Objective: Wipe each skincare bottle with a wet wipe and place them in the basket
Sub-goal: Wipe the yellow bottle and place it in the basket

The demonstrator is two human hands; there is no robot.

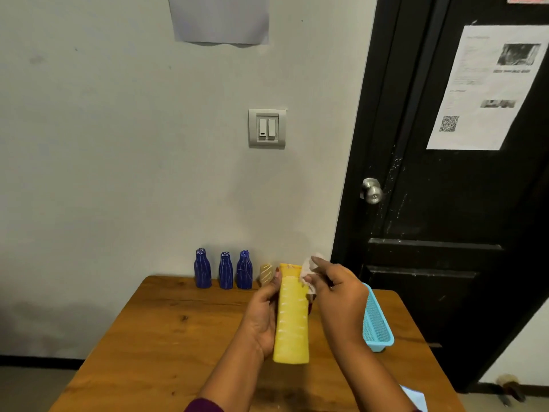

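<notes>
left hand (263,318) gripping yellow bottle (292,315) above worktop (154,331) middle, fingers clamped round it. right hand (338,295) pinching wet wipe (309,267), rubbing near cap end. risk: damp bottle slipping from one-sided hold, toppling blue bottles (225,270) at far edge. basket (375,322) sitting at right edge.

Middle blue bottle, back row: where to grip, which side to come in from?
Probably the narrow neck of the middle blue bottle, pinched from the front and above. It stands upright near the wall, with the left blue bottle and right blue bottle close on either side, so a grip round its body looks cramped; the neck tapers and leaves room.
</notes>
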